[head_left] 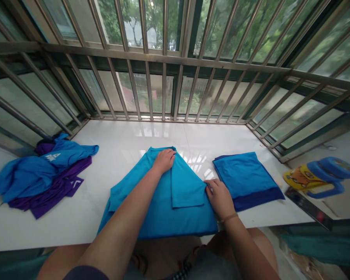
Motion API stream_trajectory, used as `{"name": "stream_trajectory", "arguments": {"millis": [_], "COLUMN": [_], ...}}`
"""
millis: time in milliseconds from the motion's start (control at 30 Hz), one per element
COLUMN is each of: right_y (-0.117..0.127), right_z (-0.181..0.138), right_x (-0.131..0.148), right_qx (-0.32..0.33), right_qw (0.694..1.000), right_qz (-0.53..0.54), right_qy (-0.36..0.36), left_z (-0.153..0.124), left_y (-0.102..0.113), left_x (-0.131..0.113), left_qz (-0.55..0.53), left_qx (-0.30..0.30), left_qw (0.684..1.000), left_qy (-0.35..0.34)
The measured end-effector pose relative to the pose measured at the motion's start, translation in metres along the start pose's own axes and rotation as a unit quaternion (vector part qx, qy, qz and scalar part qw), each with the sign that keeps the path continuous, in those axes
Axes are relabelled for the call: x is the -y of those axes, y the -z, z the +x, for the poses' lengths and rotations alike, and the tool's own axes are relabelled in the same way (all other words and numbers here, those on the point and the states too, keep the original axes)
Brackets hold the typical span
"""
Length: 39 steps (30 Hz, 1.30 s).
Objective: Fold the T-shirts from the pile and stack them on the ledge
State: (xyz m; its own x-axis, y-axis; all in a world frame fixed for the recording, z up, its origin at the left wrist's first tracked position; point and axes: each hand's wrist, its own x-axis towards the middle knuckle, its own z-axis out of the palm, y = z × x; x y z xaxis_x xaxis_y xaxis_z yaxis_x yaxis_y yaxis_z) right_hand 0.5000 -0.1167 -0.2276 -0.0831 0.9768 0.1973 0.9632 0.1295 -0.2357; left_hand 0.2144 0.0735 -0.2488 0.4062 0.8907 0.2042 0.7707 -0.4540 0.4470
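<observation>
A teal shirt [163, 206] lies partly folded on the white ledge [119, 144] in front of me, one sleeve flap turned in over its middle. My left hand [163, 160] rests near the shirt's top, fingers curled and pinching the fold of cloth. My right hand [218, 196] is at the shirt's right edge, fingers closed on the fabric there. Just right of that hand sits a folded stack [245, 177] of blue garments, a darker one underneath.
A loose heap of blue and purple clothes [43, 173] lies at the ledge's left. Metal window bars [163, 58] fence the back and sides. A blue and yellow cartoon-printed object [321, 177] sits at the right. My knees show below the ledge's front edge.
</observation>
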Motion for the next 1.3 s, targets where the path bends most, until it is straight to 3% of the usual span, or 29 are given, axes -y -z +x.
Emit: {"name": "stream_trajectory", "arguments": {"millis": [167, 300, 400, 533, 633, 733, 800, 933, 1067, 1300], "right_y": [0.0, -0.007, -0.017, -0.012, 0.007, 0.02, 0.018, -0.006, -0.032, -0.051], "right_z": [-0.009, -0.015, -0.018, -0.003, 0.032, 0.083, 0.12, 0.188, 0.238, 0.272], "right_x": [0.005, 0.018, 0.031, 0.046, 0.054, 0.061, 0.068, 0.084, 0.094, 0.096], "right_qx": [0.001, -0.034, 0.009, 0.054, 0.042, 0.069, 0.102, 0.14, 0.159, 0.189], "right_qw": [0.996, 0.998, 0.996, 0.995, 0.995, 0.996, 0.995, 0.989, 0.985, 0.975], "right_qz": [-0.084, -0.041, -0.03, -0.05, -0.044, -0.012, 0.012, 0.037, 0.049, 0.079], "right_qy": [-0.025, 0.044, 0.079, 0.063, 0.073, 0.053, 0.02, -0.014, -0.053, -0.082], "left_z": [-0.001, -0.002, -0.002, 0.004, 0.009, 0.011, 0.009, 0.009, 0.015, 0.03], "left_y": [-0.003, -0.006, -0.01, -0.009, 0.008, 0.036, 0.054, 0.079, 0.087, 0.09], "left_x": [-0.002, -0.004, -0.006, -0.004, 0.009, 0.035, 0.057, 0.097, 0.121, 0.141], "left_qz": [0.032, 0.049, 0.044, 0.019, -0.013, -0.003, 0.013, 0.01, -0.021, -0.079], "left_qx": [0.014, 0.024, 0.033, 0.053, 0.008, -0.073, -0.083, -0.032, 0.025, 0.05], "left_qw": [0.999, 0.999, 0.999, 0.998, 0.999, 0.986, 0.974, 0.964, 0.957, 0.939], "left_qy": [0.003, 0.004, 0.0, 0.001, 0.031, 0.15, 0.213, 0.264, 0.288, 0.331]}}
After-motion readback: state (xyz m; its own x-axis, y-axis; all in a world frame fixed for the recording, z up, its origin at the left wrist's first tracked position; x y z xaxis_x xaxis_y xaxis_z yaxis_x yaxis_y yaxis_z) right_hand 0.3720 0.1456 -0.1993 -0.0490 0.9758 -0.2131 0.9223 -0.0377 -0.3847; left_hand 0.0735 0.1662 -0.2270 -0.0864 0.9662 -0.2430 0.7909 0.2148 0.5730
